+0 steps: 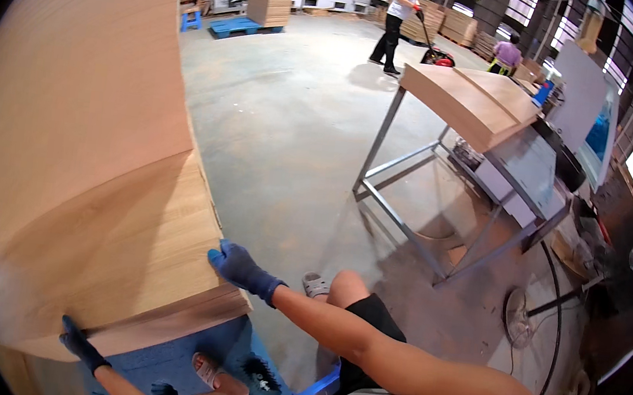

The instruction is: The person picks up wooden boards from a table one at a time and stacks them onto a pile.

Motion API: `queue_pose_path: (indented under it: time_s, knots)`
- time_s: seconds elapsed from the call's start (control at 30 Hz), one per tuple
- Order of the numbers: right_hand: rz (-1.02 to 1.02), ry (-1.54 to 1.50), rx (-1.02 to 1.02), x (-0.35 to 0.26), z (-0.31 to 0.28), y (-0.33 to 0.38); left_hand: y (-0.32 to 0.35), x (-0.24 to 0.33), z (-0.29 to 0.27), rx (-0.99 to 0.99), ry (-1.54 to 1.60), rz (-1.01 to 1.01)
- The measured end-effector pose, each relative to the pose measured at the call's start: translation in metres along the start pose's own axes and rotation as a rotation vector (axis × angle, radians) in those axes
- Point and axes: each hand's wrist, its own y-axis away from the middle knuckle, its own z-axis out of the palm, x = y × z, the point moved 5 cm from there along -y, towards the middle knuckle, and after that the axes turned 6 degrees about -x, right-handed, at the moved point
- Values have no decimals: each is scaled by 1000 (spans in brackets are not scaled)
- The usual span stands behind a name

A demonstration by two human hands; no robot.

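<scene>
A stack of wood-grain boards [186, 315] stands low at the left, topped by a wide light-brown board [108, 244]. My left hand [81, 344], in a dark blue glove, grips this top board at its near edge; the fingers under it are hidden. At the board's right edge, close to the near corner, my right hand [246, 269] is closed on it in a matching glove with lighter blue fingertips. Behind rises a much taller stack of boards [79, 85], its side bent by the lens.
A blue pallet [158, 355] lies under the near stack, by my sandalled foot [207, 371]. To the right, a metal-framed table [387, 198] carries thick boards [461, 97]. Farther off, one person [394, 27] holds a handle; another [507, 55] is near stacked boards. A hose [556, 318] hangs at right.
</scene>
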Motion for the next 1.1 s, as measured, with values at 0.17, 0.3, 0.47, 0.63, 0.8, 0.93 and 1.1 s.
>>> queue_pose_path:
  time_s: [0.17,0.3,0.47,0.63,0.8,0.93,1.1]
  knots:
    - [60,-55,-47,-10,-5,7,17,27,-5,54,-216,-63]
    - [-18,2,121,0,6,13,30,42,-4,93,-257,-137]
    - [-3,-128,119,-1,0,31,62,65,6,-21,-242,-96]
    - [18,-221,-3,-1,-7,101,89,69,22,142,-349,-148]
    - [-70,-166,-136,62,3,195,97,65,39,-53,-221,-79]
    - [21,14,-380,118,17,270,115,60,54,19,-210,-53]
    - [662,-56,-705,165,26,323,118,46,61,86,-282,-58]
